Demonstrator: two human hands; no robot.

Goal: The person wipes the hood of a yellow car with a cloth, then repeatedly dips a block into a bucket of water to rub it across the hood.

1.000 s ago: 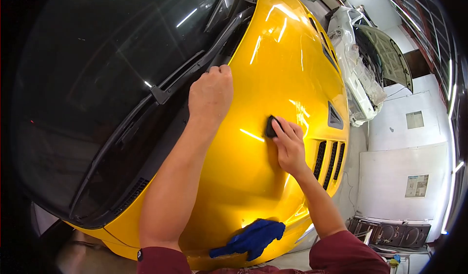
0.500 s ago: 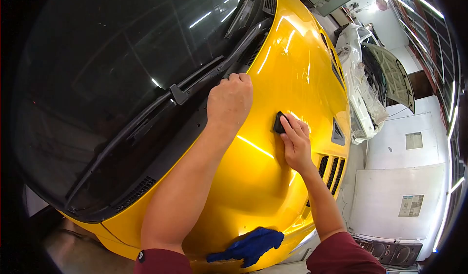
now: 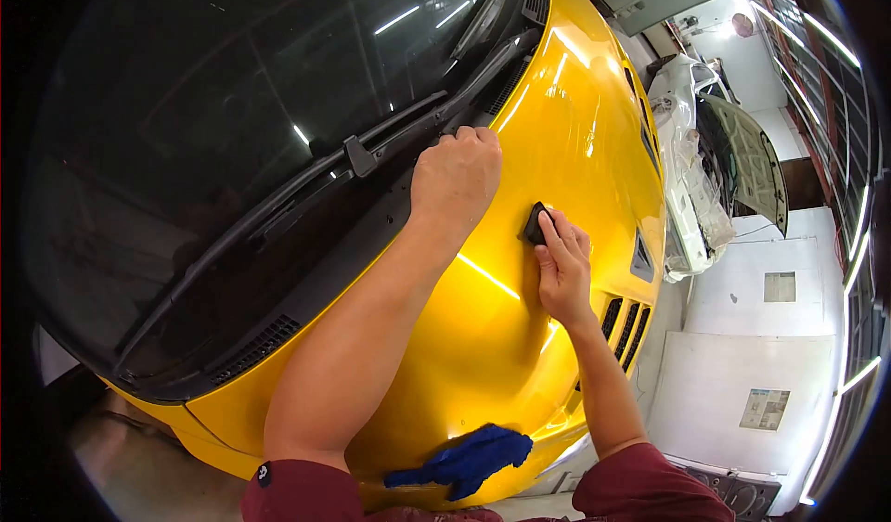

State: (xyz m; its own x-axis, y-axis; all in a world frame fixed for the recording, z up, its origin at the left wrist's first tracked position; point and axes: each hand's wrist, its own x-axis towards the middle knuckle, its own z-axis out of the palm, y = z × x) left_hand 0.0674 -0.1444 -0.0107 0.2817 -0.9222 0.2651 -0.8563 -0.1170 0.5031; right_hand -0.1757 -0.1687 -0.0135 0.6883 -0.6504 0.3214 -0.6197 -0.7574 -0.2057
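My left hand [image 3: 457, 177] is closed, with its fingers curled down at the rear edge of the yellow car hood [image 3: 445, 346], beside the black wiper cowl. Whatever lies under those fingertips is hidden. In my right hand [image 3: 564, 267] is a small black applicator pad [image 3: 535, 223], pinched between thumb and fingers and pressed on the hood's glossy middle. A crumpled blue cloth [image 3: 469, 462] lies on the hood close to my body, touched by neither hand.
A dark windshield [image 3: 213, 132] with wiper arms [image 3: 362, 157] borders the hood on the left. Hood vents [image 3: 626, 332] sit right of my forearm. A white car body [image 3: 687, 169] with a raised panel stands beyond, near white wall panels [image 3: 742, 392].
The view has turned slightly. The black pad has shifted a little up the hood, away from my body, with my right hand. My left hand stays at the hood's edge.
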